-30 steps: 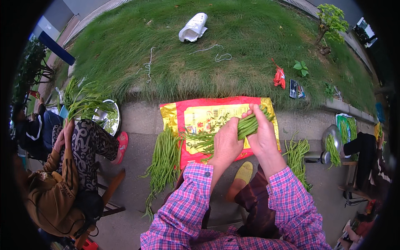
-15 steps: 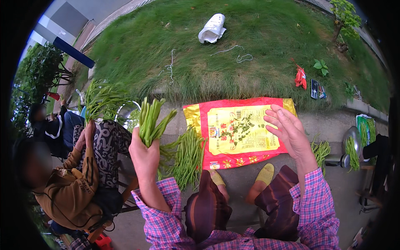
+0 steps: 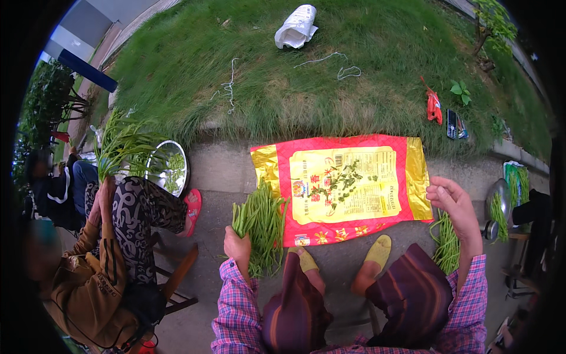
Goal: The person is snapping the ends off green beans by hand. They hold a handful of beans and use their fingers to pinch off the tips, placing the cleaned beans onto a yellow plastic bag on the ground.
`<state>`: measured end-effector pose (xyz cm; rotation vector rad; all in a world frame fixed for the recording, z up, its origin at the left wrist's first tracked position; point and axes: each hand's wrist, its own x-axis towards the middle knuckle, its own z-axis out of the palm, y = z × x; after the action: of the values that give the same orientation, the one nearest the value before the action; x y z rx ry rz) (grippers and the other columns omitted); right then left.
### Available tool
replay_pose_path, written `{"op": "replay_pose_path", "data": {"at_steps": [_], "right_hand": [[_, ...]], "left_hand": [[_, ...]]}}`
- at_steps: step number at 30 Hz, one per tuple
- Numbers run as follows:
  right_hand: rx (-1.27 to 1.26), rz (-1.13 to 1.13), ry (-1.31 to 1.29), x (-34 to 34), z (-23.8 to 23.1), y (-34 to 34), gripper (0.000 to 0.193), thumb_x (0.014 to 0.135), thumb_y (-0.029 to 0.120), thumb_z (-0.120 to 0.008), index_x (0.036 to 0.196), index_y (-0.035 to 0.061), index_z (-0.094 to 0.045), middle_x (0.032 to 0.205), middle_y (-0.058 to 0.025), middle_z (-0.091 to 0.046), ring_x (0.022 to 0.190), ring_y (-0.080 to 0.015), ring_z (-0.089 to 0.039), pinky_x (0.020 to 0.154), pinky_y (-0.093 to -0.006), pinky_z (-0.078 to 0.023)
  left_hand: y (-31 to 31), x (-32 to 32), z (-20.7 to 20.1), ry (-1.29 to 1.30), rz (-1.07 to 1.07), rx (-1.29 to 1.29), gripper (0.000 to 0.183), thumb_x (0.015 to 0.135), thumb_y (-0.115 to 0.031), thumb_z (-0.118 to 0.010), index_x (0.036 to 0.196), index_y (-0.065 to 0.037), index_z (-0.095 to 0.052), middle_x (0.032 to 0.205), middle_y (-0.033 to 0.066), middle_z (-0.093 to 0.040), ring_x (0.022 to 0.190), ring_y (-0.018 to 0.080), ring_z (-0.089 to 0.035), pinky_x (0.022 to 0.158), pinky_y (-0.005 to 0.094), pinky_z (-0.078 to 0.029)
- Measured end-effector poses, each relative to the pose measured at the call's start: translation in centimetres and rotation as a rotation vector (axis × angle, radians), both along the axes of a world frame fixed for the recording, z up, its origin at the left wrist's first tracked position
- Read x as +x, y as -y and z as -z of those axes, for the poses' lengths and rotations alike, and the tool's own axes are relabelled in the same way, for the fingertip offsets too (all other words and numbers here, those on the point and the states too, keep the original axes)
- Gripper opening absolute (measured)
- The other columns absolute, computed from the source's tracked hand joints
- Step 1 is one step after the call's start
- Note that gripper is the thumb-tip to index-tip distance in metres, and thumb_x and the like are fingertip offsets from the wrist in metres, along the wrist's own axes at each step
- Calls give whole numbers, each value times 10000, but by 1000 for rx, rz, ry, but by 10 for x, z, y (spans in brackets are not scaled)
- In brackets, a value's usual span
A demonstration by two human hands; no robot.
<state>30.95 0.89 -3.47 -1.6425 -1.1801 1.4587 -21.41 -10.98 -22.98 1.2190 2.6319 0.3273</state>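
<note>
1. Nearest are the person's checked sleeves (image 3: pixel 239 312), pink and blue, on either side of dark striped trousers (image 3: pixel 298 301); beyond the knees, two yellow shoes (image 3: pixel 377 251) rest on the grey paving (image 3: pixel 221 209).
2. The left hand (image 3: pixel 237 245) is at the left edge of a heap of green stems (image 3: pixel 265 227), which lies on the paving beside the left foot. Stem ends rise just above the thumb; the fingers are mostly hidden, so I cannot tell whether this grip is clenched on stems or released.
3. The right hand (image 3: pixel 457 203) is raised, its grip released and empty, fingers loosely bent near the gold right end of the flat sack. Just below it, a second bunch of stems (image 3: pixel 446 243) lies on the paving.
4. Past the shoes, the red, yellow and gold sack (image 3: pixel 415 159) is spread flat, with loose leaves (image 3: pixel 339 186) scattered over its middle.
5. To the left, a seated co-worker in a brown top (image 3: pixel 94 289) holds leafy stems (image 3: pixel 118 144) upright, near a metal basin (image 3: pixel 187 168) with greens in it.
6. Farther off, on the grass (image 3: pixel 365 53), lie a red plastic bag (image 3: pixel 434 106), white strings (image 3: pixel 232 82) and a crumpled white sack (image 3: pixel 296 28).
</note>
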Motion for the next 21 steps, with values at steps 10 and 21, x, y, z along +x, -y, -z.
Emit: {"op": "replay_pose_path", "data": {"at_steps": [10,21], "right_hand": [[-310,250,32,84,256,181,281,965,207,-603,1156,1,-620,963,-43,-683,858,-99,-618,785,-260,-513],[-291,296,214,72,305,214,302,916,254,-653,1089,6,-666,921,-125,-710,828,-202,-676,772,-330,-534]], "left_hand": [[-28,36,73,-37,153,-173,578,872,-271,-670,1288,40,-419,1148,235,-533,1047,429,-561,834,509,-495],[-17,18,76,-52,247,-499,716,911,-256,-618,1467,15,-258,1376,236,-442,1219,401,-480,949,510,-451]]}}
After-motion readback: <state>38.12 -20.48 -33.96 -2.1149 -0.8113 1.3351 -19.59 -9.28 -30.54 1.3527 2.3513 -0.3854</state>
